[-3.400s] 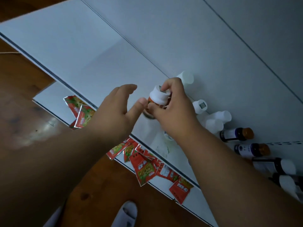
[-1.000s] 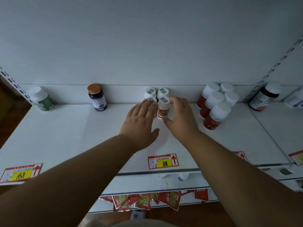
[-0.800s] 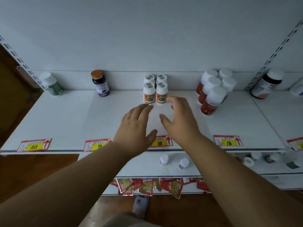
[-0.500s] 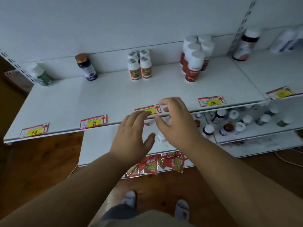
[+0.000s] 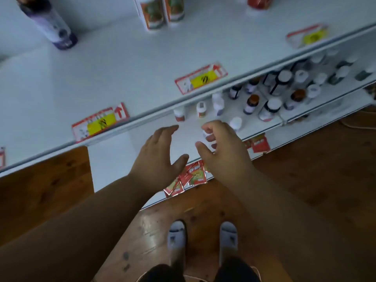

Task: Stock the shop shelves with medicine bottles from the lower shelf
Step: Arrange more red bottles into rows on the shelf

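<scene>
My left hand (image 5: 160, 151) hovers with straight, spread fingers over the front of the white lower shelf (image 5: 114, 159), holding nothing. Beside it my right hand (image 5: 221, 147) has loosely curled fingers and nothing in its grip. Just beyond the fingertips, small white-capped medicine bottles stand on the lower shelf: one with a red label (image 5: 180, 115), one with an orange label (image 5: 201, 110), a taller one (image 5: 217, 103) and a white cap (image 5: 236, 123). On the upper shelf (image 5: 122, 74), two orange-label bottles (image 5: 154, 14) stand at the back.
A cluster of dark and white bottles (image 5: 272, 106) fills the lower shelf to the right. A purple bottle (image 5: 55, 29) stands at the upper shelf's back left. Yellow price tags (image 5: 201, 80) line its front edge. Red sachets (image 5: 189, 177) hang below. Wooden floor and my slippers lie underneath.
Both hands let go of the orange-label bottle on the upper shelf and dropped, empty, to the lower shelf. The view tilted down towards the floor.
</scene>
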### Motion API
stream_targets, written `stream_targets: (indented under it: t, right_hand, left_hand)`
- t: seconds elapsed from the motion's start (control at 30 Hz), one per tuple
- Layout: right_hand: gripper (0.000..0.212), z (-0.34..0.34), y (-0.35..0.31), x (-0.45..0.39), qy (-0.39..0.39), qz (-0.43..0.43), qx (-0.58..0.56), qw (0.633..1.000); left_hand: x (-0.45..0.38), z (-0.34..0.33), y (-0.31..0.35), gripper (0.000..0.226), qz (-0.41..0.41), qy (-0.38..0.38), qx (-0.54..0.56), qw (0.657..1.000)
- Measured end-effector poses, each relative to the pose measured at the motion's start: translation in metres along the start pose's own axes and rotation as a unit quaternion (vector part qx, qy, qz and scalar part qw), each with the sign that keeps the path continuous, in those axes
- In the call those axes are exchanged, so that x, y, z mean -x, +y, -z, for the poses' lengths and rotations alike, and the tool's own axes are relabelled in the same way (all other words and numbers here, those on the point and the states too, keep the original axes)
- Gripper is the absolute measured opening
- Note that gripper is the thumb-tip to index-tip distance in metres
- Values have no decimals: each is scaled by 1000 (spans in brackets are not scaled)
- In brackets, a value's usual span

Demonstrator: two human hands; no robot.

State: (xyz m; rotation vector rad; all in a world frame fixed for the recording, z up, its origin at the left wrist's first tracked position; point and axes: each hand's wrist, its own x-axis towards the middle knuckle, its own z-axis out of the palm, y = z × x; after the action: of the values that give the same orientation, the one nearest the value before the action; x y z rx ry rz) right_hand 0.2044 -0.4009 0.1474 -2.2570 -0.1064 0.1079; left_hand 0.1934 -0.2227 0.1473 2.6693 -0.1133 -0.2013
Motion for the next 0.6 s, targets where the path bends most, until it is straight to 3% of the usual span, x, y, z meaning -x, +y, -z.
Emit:
stream_targets:
  t: [0.17, 0.37, 0.6]
  right_hand:
    - [53, -86, 69, -56, -27, -15, 10, 999]
    - [61, -154, 134, -121, 17, 29, 38, 999]
    - [80, -218, 145, -190, 101, 59, 20, 993]
  left_hand:
    - [-54, -73, -67, 73, 26, -4, -32, 999]
    - [-107, -136, -125, 69, 21, 46, -12, 999]
    - [-138, -160, -159, 62, 36, 80, 31, 996]
